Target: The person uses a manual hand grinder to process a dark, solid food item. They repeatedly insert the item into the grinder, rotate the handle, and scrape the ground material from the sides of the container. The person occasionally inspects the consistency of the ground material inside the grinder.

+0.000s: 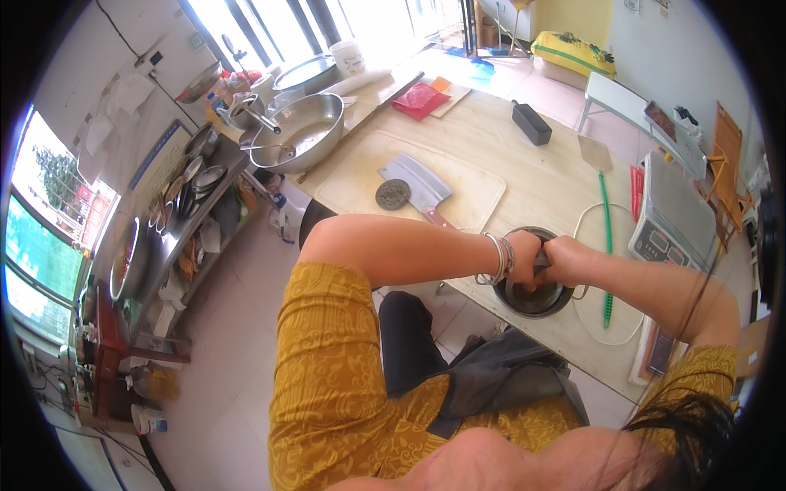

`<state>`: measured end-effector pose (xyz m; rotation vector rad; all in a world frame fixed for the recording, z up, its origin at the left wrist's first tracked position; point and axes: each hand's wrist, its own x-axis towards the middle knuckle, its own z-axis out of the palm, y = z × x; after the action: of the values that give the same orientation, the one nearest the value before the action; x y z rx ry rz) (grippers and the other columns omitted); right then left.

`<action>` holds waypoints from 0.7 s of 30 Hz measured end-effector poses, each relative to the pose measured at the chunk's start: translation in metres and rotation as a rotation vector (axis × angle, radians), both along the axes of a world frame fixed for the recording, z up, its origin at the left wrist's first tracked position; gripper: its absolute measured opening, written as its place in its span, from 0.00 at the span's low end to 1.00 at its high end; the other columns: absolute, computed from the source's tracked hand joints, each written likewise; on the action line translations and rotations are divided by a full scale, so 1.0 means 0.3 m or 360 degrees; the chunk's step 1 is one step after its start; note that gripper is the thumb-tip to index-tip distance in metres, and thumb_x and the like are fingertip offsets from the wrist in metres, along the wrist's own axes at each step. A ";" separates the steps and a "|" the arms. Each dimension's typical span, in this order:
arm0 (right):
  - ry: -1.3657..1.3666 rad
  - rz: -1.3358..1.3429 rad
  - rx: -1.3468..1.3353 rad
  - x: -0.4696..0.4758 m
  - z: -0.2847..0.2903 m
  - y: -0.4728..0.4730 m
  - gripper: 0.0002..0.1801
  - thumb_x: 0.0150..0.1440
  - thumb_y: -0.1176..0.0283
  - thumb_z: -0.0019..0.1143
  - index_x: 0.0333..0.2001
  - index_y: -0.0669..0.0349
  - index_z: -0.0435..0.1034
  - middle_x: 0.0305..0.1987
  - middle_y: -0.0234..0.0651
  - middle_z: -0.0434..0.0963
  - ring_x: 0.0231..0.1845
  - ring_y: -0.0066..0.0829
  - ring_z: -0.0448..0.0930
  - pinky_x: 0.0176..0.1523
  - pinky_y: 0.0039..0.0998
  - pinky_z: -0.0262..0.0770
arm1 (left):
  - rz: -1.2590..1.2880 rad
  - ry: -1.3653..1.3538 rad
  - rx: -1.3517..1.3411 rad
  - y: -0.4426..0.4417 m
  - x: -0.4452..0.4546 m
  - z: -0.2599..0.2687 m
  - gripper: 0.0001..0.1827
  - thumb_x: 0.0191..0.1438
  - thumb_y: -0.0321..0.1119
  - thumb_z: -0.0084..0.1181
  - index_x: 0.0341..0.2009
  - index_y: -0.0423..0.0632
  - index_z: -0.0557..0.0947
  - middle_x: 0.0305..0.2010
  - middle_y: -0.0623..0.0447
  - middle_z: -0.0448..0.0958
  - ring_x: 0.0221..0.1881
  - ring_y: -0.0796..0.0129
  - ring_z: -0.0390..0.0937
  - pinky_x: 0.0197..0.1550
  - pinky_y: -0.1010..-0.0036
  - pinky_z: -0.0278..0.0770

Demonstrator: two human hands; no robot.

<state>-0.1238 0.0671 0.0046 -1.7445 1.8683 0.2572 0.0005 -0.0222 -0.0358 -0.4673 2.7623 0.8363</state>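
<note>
Over a round metal pot [533, 308] at the table's near edge, both of my hands meet. My left hand [523, 256], with bracelets on its wrist, and my right hand [566, 261] grip a grey tool [541, 260] between them. Most of that tool is covered by my fingers, so its kind is unclear. Dark contents show inside the pot, too shaded to identify. Beyond my left forearm, a cleaver [417, 181] lies on a pale cutting board [479, 178]. A dark, round, perforated disc [393, 194] rests partly on its blade.
Right of the pot are a green-handled spatula [605, 227], a white cord [580, 215] and a digital scale [681, 212]. A black rectangular box [532, 124] stands farther back. A large steel basin [301, 132] holding a ladle sits at the left; a red packet [420, 100] lies beyond.
</note>
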 end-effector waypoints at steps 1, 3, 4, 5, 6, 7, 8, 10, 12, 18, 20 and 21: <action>-0.0039 -0.0020 -0.0018 -0.001 0.003 0.004 0.22 0.43 0.58 0.69 0.34 0.67 0.76 0.30 0.47 0.79 0.32 0.39 0.81 0.36 0.33 0.76 | -0.0010 0.0017 0.0011 -0.001 -0.001 0.002 0.31 0.28 0.46 0.75 0.36 0.41 0.81 0.38 0.40 0.80 0.44 0.51 0.78 0.47 0.66 0.75; -0.0125 -0.0044 -0.0051 -0.004 0.001 0.005 0.23 0.43 0.56 0.68 0.30 0.68 0.77 0.27 0.49 0.79 0.31 0.43 0.81 0.36 0.36 0.76 | -0.0015 0.0042 0.0035 -0.004 0.001 0.003 0.31 0.27 0.46 0.75 0.36 0.40 0.81 0.38 0.40 0.80 0.44 0.51 0.78 0.46 0.65 0.75; -0.0139 -0.0032 -0.0052 -0.003 0.000 0.001 0.23 0.43 0.56 0.68 0.30 0.68 0.77 0.27 0.49 0.79 0.31 0.42 0.81 0.35 0.36 0.76 | -0.0004 0.0026 0.0023 -0.007 0.004 0.000 0.31 0.27 0.46 0.75 0.36 0.40 0.81 0.38 0.40 0.80 0.44 0.50 0.78 0.46 0.65 0.75; -0.0153 -0.0019 -0.0053 0.001 0.000 -0.005 0.23 0.43 0.56 0.68 0.30 0.69 0.77 0.27 0.49 0.79 0.30 0.42 0.81 0.35 0.36 0.76 | 0.0006 0.0010 0.0011 -0.009 0.008 -0.003 0.31 0.28 0.46 0.75 0.36 0.40 0.81 0.38 0.39 0.80 0.44 0.50 0.78 0.46 0.65 0.75; -0.0146 -0.0027 -0.0057 -0.001 0.006 -0.004 0.23 0.43 0.56 0.68 0.29 0.69 0.77 0.27 0.48 0.79 0.30 0.42 0.81 0.35 0.36 0.77 | -0.0004 0.0014 -0.0003 -0.008 0.003 0.001 0.31 0.28 0.46 0.75 0.36 0.40 0.81 0.38 0.39 0.80 0.44 0.50 0.78 0.46 0.65 0.75; -0.0131 -0.0053 -0.0026 -0.004 0.007 -0.003 0.23 0.43 0.56 0.68 0.29 0.69 0.77 0.27 0.48 0.79 0.30 0.42 0.81 0.35 0.36 0.77 | -0.0020 0.0026 0.0009 -0.007 0.000 0.004 0.31 0.28 0.46 0.75 0.36 0.39 0.80 0.38 0.39 0.80 0.44 0.50 0.78 0.46 0.65 0.75; -0.0116 -0.0079 0.0006 -0.008 0.007 -0.002 0.23 0.43 0.56 0.68 0.30 0.69 0.77 0.27 0.48 0.79 0.31 0.42 0.81 0.35 0.36 0.77 | -0.0035 0.0037 0.0021 -0.006 -0.003 0.008 0.31 0.28 0.46 0.75 0.36 0.39 0.80 0.38 0.39 0.80 0.43 0.50 0.78 0.46 0.65 0.75; -0.0112 -0.0085 0.0048 -0.010 0.000 -0.014 0.24 0.42 0.56 0.69 0.30 0.69 0.77 0.28 0.49 0.79 0.31 0.42 0.81 0.36 0.35 0.77 | -0.0022 0.0034 0.0038 -0.008 0.002 0.004 0.31 0.28 0.46 0.75 0.35 0.39 0.80 0.37 0.39 0.80 0.43 0.50 0.78 0.46 0.65 0.75; -0.0104 -0.0085 0.0072 -0.010 0.001 -0.020 0.25 0.42 0.55 0.69 0.30 0.70 0.77 0.29 0.49 0.79 0.32 0.42 0.81 0.36 0.35 0.77 | -0.0005 0.0032 0.0049 -0.008 0.006 0.005 0.32 0.28 0.46 0.75 0.35 0.39 0.80 0.37 0.39 0.80 0.43 0.49 0.78 0.46 0.65 0.75; -0.0124 -0.0082 0.0018 -0.006 0.005 -0.014 0.25 0.39 0.56 0.72 0.31 0.69 0.77 0.31 0.50 0.79 0.33 0.42 0.81 0.37 0.35 0.77 | 0.0022 0.0043 0.0074 0.000 0.011 0.004 0.33 0.27 0.47 0.75 0.36 0.39 0.80 0.38 0.39 0.79 0.44 0.49 0.77 0.47 0.64 0.75; -0.0183 -0.0049 -0.0080 -0.002 0.018 -0.023 0.24 0.39 0.58 0.72 0.31 0.68 0.77 0.30 0.49 0.79 0.31 0.41 0.81 0.36 0.34 0.77 | 0.0025 0.0101 0.0004 -0.018 0.021 0.006 0.33 0.28 0.47 0.75 0.37 0.39 0.80 0.39 0.39 0.79 0.44 0.49 0.77 0.47 0.64 0.74; -0.0184 -0.0100 -0.0097 -0.009 0.031 0.010 0.23 0.38 0.59 0.73 0.31 0.68 0.77 0.29 0.49 0.79 0.31 0.40 0.81 0.35 0.34 0.77 | -0.0037 0.0155 0.0008 -0.002 0.008 0.010 0.33 0.28 0.47 0.75 0.37 0.39 0.79 0.39 0.39 0.79 0.45 0.49 0.77 0.47 0.64 0.74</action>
<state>-0.1264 0.0702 0.0139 -1.7001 1.8611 0.0742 0.0028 -0.0229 -0.0327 -0.4025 2.8471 0.8830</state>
